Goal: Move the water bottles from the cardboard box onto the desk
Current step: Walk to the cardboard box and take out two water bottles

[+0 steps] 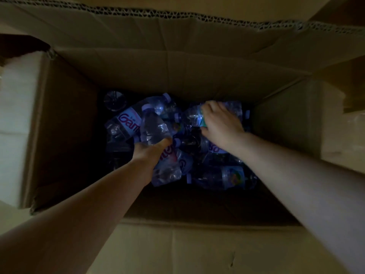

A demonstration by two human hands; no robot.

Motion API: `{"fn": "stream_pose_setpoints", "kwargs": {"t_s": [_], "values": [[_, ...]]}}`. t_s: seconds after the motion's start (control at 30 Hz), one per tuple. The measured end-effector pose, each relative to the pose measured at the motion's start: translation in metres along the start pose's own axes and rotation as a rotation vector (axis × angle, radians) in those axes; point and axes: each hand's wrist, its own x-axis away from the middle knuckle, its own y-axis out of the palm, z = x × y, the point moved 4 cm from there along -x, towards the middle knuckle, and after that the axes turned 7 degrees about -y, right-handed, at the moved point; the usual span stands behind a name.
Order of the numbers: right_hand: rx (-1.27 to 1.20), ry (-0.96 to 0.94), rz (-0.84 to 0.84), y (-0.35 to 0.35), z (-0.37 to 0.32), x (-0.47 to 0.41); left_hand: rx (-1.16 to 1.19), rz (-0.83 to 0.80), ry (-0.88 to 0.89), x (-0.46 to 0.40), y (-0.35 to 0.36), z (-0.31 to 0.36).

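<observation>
I look straight down into a deep, dark cardboard box [177,72] with several clear plastic water bottles piled at its bottom. My left hand [151,152] grips the base of one clear bottle [153,127] whose pale cap points to the far side. My right hand [220,123] reaches over the pile and curls round a bottle with a green label [195,115]. Another bottle with a purple-lettered label [126,121] lies at the left of the pile. A bottle with a colourful label [223,177] lies at the near side.
The box flaps stand open all around: the far flap [177,32], a pale left flap [17,125] and a right flap [335,125]. The box walls are tall on every side of my forearms. The desk is out of view.
</observation>
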Motion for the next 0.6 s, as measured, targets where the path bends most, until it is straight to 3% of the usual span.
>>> {"fn": "stream_pose_setpoints", "kwargs": {"t_s": [0.1,0.3,0.43,0.6], "values": [[0.177,0.006,-0.133,0.018,0.010,-0.017,-0.008,-0.022,0.035,-0.008,0.005,-0.002],[0.351,0.081,-0.124,0.033,0.020,-0.042,-0.032,-0.133,0.074,-0.021,0.012,-0.008],[0.347,0.164,-0.225,0.034,0.022,-0.050,-0.053,-0.186,0.077,-0.024,0.008,-0.009],[0.340,0.009,-0.299,0.022,0.020,-0.046,-0.101,-0.151,0.042,-0.024,-0.002,-0.010]]}}
